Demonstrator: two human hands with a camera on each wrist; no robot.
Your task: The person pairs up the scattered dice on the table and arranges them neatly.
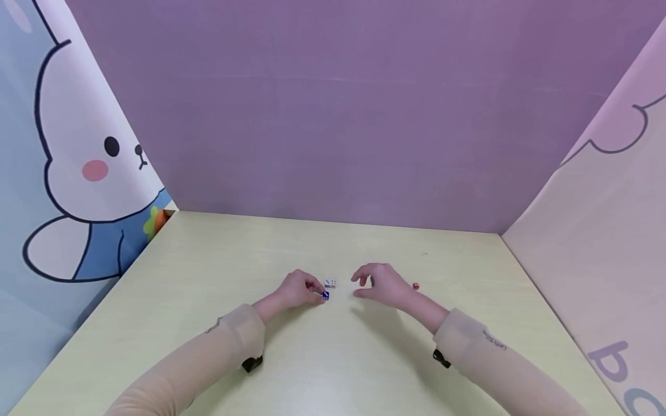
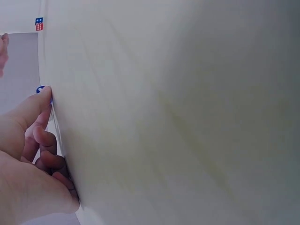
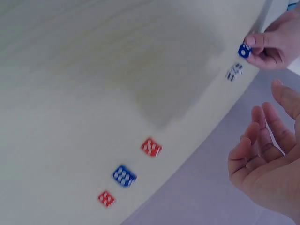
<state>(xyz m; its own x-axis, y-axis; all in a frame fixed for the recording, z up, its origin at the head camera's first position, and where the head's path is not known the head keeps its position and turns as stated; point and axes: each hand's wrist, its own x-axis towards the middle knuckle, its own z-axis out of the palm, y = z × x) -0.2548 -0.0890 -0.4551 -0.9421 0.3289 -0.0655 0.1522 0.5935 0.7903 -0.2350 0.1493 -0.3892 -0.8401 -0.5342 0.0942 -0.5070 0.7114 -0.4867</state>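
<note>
My left hand (image 1: 299,289) pinches a blue die (image 1: 325,295) between thumb and fingertip, low over the table. The same blue die (image 3: 244,50) shows in the right wrist view, and its edge appears beyond the thumb in the left wrist view. Just behind it sit white dice (image 1: 330,283) with dark pips, seemingly two side by side. To the right, my right hand (image 1: 384,284) hovers with fingers loosely bent and parted from the thumb, holding nothing. Past that hand lies a red die (image 1: 415,286).
In the right wrist view, a red die (image 3: 151,147), another blue die (image 3: 124,176) and a second red die (image 3: 106,198) lie in a row on the pale table (image 1: 291,370). A purple panel (image 1: 333,115) rises at the table's back, with printed panels at both sides.
</note>
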